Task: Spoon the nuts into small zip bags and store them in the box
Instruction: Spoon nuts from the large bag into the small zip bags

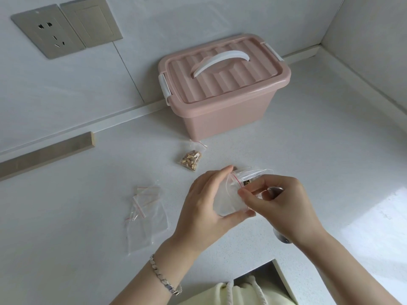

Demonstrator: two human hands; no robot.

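My left hand (204, 205) and my right hand (284, 208) both hold one small clear zip bag (229, 199) with a red seal line, above the white counter. My right hand also carries a metal spoon (280, 236), its bowl poking out below the palm. Behind the hands, a larger clear bag (253, 173) with some nuts is mostly hidden. A filled zip bag of nuts (191, 158) lies in front of the pink box (222, 84), whose lid with a white handle is closed and latched.
Several flat unfilled zip bags (145, 214) lie in a loose pile left of my hands. The box stands against the tiled wall. A wall socket (49, 33) is at upper left. The counter's front edge has a notch (273, 263) near my body.
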